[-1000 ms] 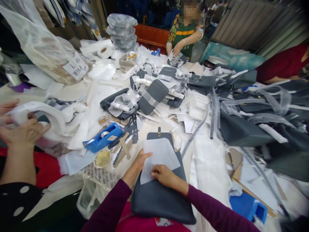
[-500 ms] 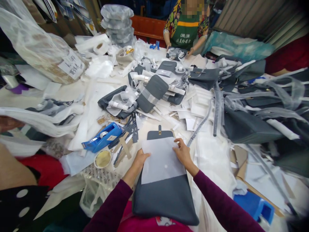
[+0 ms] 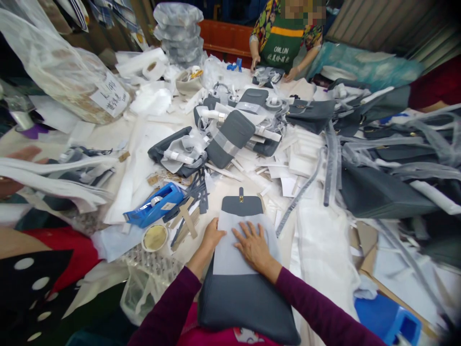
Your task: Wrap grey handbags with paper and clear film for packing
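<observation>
A dark grey bag point(image 3: 247, 305) lies in front of me, its lower end against my body. At its far end is a flap with a strap and a small gold-coloured clasp point(image 3: 241, 198). A thin translucent white sheet point(image 3: 230, 264) covers the bag's middle. My left hand point(image 3: 213, 236) grips the left edge of the sheet and bag, thumb on top and the other fingers mostly hidden. Spread flat on the sheet, my right hand point(image 3: 254, 245) presses with its fingers apart and holds nothing.
Left of the bag are a blue tape dispenser point(image 3: 154, 204), dark strips and a round tub point(image 3: 154, 238). Several wrapped grey bag pieces point(image 3: 230, 139) are heaped beyond. More bags point(image 3: 382, 192) lie right. A co-worker point(image 3: 283, 48) stands opposite; another person's hand point(image 3: 21, 158) is at left.
My right hand has moved from the sheet's right edge onto its middle and flattened. The sheet's right side now bends over the bag. My left hand stays at the left edge.
</observation>
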